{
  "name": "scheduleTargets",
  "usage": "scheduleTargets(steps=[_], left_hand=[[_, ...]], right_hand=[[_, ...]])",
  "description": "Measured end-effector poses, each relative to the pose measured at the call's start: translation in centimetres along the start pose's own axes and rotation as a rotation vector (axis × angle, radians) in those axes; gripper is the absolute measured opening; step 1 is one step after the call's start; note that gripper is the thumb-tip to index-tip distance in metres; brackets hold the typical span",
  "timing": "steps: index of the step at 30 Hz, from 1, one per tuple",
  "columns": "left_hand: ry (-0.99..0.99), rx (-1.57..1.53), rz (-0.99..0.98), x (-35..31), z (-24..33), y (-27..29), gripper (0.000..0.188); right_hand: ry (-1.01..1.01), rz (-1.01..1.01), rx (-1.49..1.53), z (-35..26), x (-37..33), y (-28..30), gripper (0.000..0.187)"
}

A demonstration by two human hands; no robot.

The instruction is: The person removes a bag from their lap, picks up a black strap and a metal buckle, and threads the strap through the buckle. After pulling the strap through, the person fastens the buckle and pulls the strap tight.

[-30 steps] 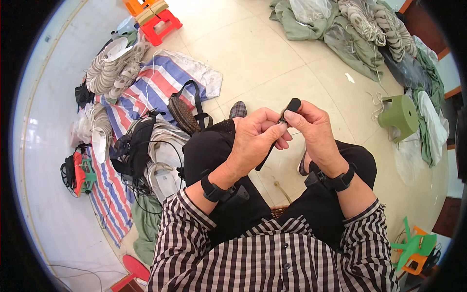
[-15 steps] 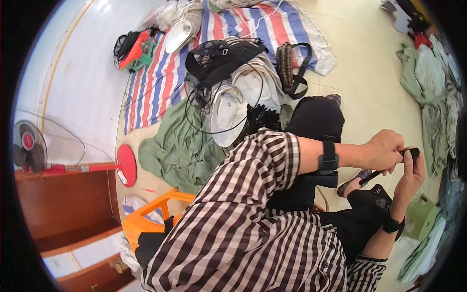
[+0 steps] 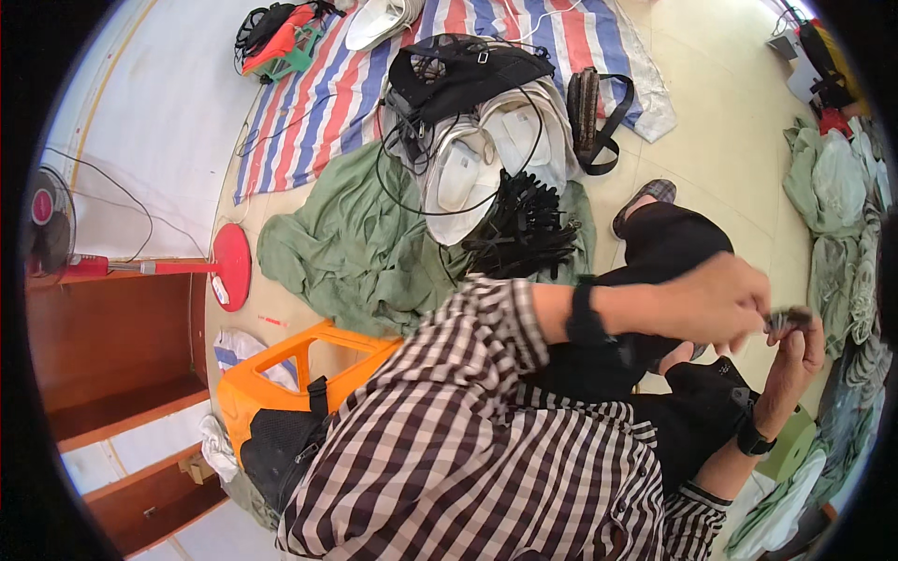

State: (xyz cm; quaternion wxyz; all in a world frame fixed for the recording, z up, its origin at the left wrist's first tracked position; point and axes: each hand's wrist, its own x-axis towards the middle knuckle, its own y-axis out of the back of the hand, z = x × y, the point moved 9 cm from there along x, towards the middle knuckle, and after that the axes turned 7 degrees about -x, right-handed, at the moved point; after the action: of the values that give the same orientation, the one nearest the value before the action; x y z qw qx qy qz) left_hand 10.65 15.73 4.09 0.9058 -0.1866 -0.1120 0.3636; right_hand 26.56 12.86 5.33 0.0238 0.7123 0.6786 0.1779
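Note:
My right hand [image 3: 793, 363] is raised at the right, fingertips pinched on a small dark strip-like piece [image 3: 788, 321], blurred and too small to name surely. Just left of that piece is my left hand [image 3: 718, 301], its fingers curled and smeared by motion. Whether anything sits in the left fingers is hidden. Both hands are above my black-trousered legs [image 3: 669, 248]. A bundle of black straps [image 3: 526, 229] lies on the floor to the left of my knee, beside white cap-like pieces [image 3: 463, 178] with a black bag [image 3: 458, 75] on top.
Green cloth [image 3: 346, 238] and a striped sheet [image 3: 318, 131] cover floor ahead. An orange stool [image 3: 271, 369] stands at my left, near a red fan base [image 3: 231, 266] and a brown cabinet [image 3: 122, 351]. Bagged garments [image 3: 828, 187] line the right side. A pouch with strap [image 3: 585, 112] lies ahead.
The view has shifted, so the floor items sit higher in it. My left hand has moved slightly down relative to the right. The dark piece is now at the right fingertips, blurred.

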Motion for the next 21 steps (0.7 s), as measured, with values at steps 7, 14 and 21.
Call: scheduleTargets(steps=[7, 14, 21], left_hand=[[-0.002, 0.02, 0.805, -11.9, -7.2, 24.7, 0.018], [0.338, 0.146, 1.208, -24.4, -16.0, 41.7, 0.017], [0.491, 0.111, 1.285, -24.6, -18.7, 45.7, 0.001]], right_hand=[[-0.131, 0.137, 0.058, 3.5, -1.3, 3.2, 0.019], [-0.272, 0.165, 0.091, 5.8, -2.2, 3.8, 0.016], [-0.39, 0.171, 0.077, 7.2, -4.2, 4.5, 0.019]])
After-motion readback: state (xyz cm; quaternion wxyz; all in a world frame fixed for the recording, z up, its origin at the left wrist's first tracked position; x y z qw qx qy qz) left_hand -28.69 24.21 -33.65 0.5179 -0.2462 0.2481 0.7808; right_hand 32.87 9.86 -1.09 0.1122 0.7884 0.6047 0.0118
